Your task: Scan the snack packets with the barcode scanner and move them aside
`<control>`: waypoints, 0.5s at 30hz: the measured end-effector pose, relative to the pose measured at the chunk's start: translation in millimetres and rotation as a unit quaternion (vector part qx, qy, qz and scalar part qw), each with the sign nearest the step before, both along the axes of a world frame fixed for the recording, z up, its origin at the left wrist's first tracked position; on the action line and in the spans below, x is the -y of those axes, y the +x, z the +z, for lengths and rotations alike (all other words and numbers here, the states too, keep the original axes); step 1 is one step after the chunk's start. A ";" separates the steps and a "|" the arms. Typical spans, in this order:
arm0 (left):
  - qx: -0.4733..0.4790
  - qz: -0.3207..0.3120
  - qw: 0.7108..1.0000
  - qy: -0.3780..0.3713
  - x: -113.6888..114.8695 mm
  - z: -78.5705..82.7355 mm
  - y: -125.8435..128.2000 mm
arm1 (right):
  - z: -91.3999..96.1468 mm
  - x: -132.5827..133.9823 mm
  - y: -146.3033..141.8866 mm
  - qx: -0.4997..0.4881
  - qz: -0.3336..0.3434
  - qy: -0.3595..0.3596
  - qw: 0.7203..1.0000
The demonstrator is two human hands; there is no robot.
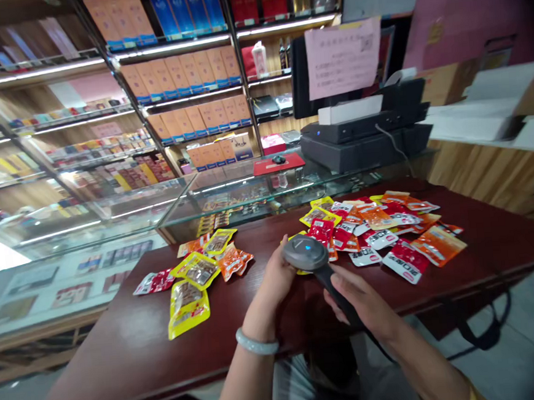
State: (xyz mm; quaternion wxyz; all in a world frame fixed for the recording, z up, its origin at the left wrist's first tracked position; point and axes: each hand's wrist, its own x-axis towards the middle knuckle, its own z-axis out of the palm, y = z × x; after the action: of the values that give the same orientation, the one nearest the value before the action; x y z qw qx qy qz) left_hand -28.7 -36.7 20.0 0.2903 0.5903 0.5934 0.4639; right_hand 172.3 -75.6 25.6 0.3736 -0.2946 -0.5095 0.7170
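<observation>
My right hand (360, 294) is wrapped round the black handle of a handheld barcode scanner (305, 252), its grey head pointing away from me over the table. Close by the scanner head is my left hand (275, 276), with a pale bangle on the wrist. Its fingers are partly hidden behind the scanner, closed on a yellow snack packet (303, 272) of which only edges show. To the right lies a heap of red, white, orange and yellow snack packets (374, 216). A smaller group of yellow, orange and red packets (196, 270) lies on the left.
The dark red-brown table (134, 340) stands before a glass display counter (229, 193). On the counter are a cash register (364, 137), a monitor with a pink paper sign (343, 58), and a mouse (279, 159) on a red pad. Shelves of boxes (183, 74) line the back.
</observation>
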 end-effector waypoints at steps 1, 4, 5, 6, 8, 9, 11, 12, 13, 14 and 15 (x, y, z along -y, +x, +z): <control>-0.031 0.013 0.999 0.003 1.4 -0.2 -9.7 | 0.9 -1.1 -1.4 0.005 0.004 0.000 1.000; -0.154 0.098 0.983 -0.015 10.0 -1.2 -49.5 | -1.5 -3.8 -11.2 0.010 0.032 -0.007 0.999; -0.203 0.133 0.970 -0.029 13.4 -1.0 -63.2 | -3.7 -4.6 -16.0 0.010 0.044 -0.012 0.999; -0.249 0.161 0.954 -0.044 16.4 -0.3 -75.7 | -6.1 -5.5 -21.4 0.010 0.055 -0.016 0.998; -0.324 0.191 0.923 -0.076 21.0 2.0 -95.4 | -10.6 -7.7 -33.3 0.012 0.068 -0.017 0.997; -0.349 0.192 0.912 -0.101 22.7 3.4 -102.0 | -12.0 -9.1 -39.3 0.015 0.073 -0.017 0.997; -0.379 0.164 0.897 -0.155 25.8 6.3 -109.2 | -12.9 -12.0 -51.1 0.022 0.081 -0.016 0.996; -0.387 0.143 0.893 -0.179 27.8 7.8 -110.2 | -12.5 -13.4 -56.4 0.027 0.085 -0.018 0.996; -0.393 0.120 0.890 -0.197 30.6 9.4 -110.0 | -11.9 -14.7 -61.3 0.032 0.089 -0.020 0.995; -0.398 0.099 0.888 -0.207 34.2 11.1 -108.9 | -11.2 -15.9 -65.5 0.037 0.092 -0.021 0.995; -0.400 0.080 0.889 -0.207 38.7 12.8 -107.5 | -10.8 -16.8 -68.9 0.042 0.093 -0.022 0.995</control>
State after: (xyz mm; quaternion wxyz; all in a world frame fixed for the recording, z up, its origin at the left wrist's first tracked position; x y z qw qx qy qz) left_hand -136.2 -75.4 32.8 0.1061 0.6028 0.7870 0.0769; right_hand 103.4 -58.8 14.8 0.2774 -0.2840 -0.5339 0.7466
